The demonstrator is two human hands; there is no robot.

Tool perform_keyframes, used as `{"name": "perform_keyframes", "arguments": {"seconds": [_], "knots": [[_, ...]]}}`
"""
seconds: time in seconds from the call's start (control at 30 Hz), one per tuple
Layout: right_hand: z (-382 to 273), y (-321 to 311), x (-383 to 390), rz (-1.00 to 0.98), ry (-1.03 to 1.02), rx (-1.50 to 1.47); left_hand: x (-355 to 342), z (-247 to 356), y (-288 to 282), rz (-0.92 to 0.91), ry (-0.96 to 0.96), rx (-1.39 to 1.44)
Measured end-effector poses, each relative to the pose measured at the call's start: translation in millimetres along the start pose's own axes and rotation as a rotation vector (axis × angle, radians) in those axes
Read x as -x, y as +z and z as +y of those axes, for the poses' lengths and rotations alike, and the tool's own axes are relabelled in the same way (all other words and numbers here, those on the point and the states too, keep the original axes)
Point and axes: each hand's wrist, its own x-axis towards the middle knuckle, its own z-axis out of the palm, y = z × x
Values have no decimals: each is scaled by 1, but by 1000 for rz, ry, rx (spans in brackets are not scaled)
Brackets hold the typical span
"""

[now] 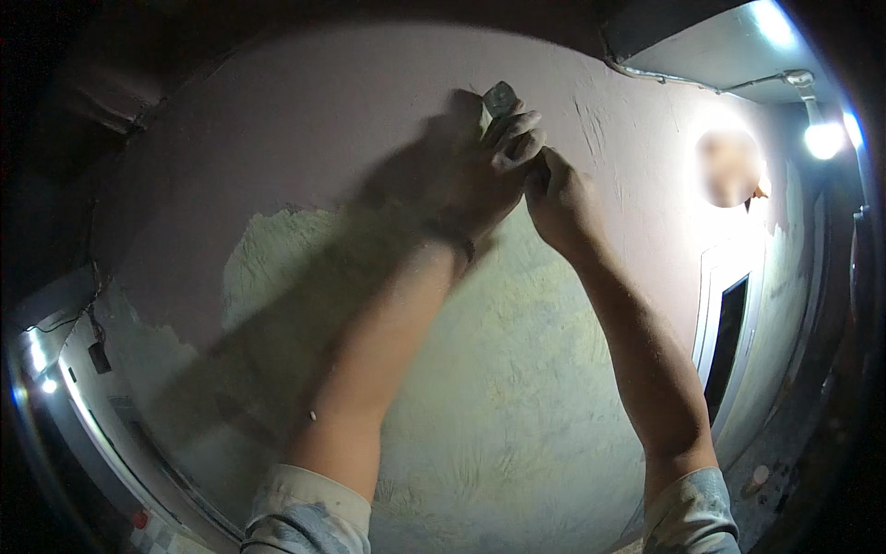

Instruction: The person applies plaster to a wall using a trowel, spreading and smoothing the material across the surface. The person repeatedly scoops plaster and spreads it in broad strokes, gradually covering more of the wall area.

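Both my arms reach up to a wall (323, 120) that is pinkish above and scraped pale green below. My left hand (489, 171) grips a small flat metal scraper (499, 96), its blade end pressed against the pink coating. My right hand (558, 203) sits right beside and partly behind the left, fingers curled near the tool's handle, which is hidden; whether it also grips it I cannot tell. The hands throw a dark shadow to the left on the wall.
A bright lamp (823, 140) hangs at the upper right beneath a cable run (711, 86). A person stands near it at the far right. A dark doorway (729, 342) opens at right. A window frame (83, 406) curves along the lower left.
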Motion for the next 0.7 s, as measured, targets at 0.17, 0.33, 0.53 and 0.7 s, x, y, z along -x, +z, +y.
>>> {"name": "perform_keyframes", "arguments": {"seconds": [0.17,0.33,0.53,0.7], "knots": [[-1,-1,-3,12,-32,38,13,-15,-13,343,-304,2521],[-3,-3,17,-67,-38,90,38,4,29,50,-294,3925],[1,0,-2,49,6,2,10,20,39,-229,-154,4482],[-2,11,23,33,-85,31,31,21,53,-356,-335,4446]]}}
